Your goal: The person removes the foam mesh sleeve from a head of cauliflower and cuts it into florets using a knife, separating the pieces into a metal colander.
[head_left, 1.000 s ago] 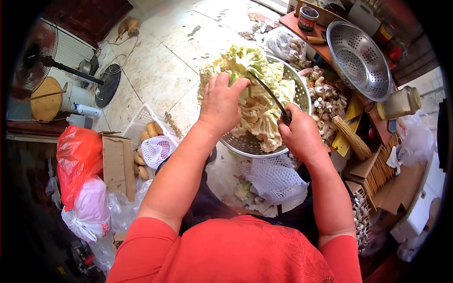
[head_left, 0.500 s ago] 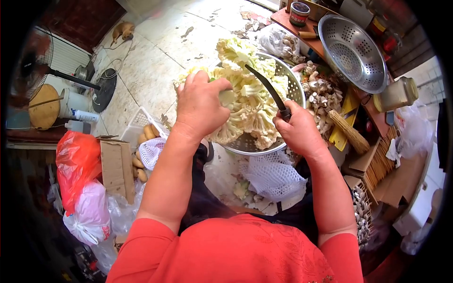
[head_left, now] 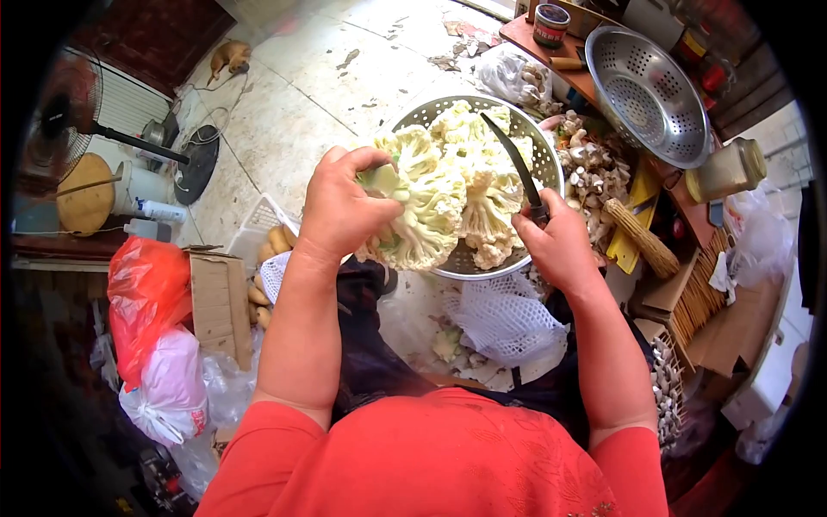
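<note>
Cream-white cauliflower [head_left: 424, 217] fills my left hand [head_left: 345, 207], thumb and fingers closed round its stem [head_left: 382, 182], probably because that is the firmest part to grip. It hangs at the left rim of the perforated metal colander [head_left: 551, 168], in which other cauliflower pieces [head_left: 491, 207] lie. My right hand [head_left: 558, 246] grips a dark, curved knife [head_left: 514, 157] by its handle, blade pointing away from me, perhaps for safety.

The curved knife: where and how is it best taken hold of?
Probably by its dark handle, from the near side: the curved blade slants away from the person, leaving the handle end nearest. The right grip already covers most of it.
</note>
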Demonstrator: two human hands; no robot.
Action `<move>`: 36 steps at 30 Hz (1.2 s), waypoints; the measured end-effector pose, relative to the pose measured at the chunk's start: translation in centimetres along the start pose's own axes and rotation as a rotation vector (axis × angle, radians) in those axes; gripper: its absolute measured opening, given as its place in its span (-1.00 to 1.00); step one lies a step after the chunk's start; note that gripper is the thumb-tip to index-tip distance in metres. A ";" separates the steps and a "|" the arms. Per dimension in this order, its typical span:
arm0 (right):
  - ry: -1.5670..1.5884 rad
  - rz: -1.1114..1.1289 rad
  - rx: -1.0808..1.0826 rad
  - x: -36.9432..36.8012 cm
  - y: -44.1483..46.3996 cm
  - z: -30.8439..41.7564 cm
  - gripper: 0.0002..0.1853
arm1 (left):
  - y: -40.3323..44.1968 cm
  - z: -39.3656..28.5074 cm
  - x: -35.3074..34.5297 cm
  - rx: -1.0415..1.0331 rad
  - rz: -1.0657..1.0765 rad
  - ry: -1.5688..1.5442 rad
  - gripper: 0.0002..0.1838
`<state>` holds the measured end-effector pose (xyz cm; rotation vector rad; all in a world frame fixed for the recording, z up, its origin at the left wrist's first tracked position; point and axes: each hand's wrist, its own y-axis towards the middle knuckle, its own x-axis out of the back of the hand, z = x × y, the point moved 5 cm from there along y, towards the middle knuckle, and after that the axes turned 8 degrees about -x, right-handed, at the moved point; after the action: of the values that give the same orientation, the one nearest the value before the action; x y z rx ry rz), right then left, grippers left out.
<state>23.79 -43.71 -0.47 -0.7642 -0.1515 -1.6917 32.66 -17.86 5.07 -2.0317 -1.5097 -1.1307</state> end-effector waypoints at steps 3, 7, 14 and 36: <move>0.020 0.093 0.085 -0.5 -2.4 1.9 -0.75 | 0.1 -0.2 0.5 -0.005 -0.123 -0.200 -0.57; -0.002 0.109 0.220 -2.2 -3.4 2.6 -0.77 | 0.4 -1.5 0.2 -0.297 -0.236 0.025 -0.60; 0.001 0.112 0.199 -1.9 -3.1 2.7 -0.77 | 0.4 -2.8 -0.3 -0.477 -0.329 0.068 -0.66; -0.131 0.202 0.094 -2.3 -3.2 2.8 -0.67 | 0.5 -2.6 -1.2 -0.390 -0.350 0.063 -0.65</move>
<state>22.20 -39.52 1.38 -0.7934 -0.2353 -1.4346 31.97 -20.59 5.84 -1.9836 -1.7709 -1.7260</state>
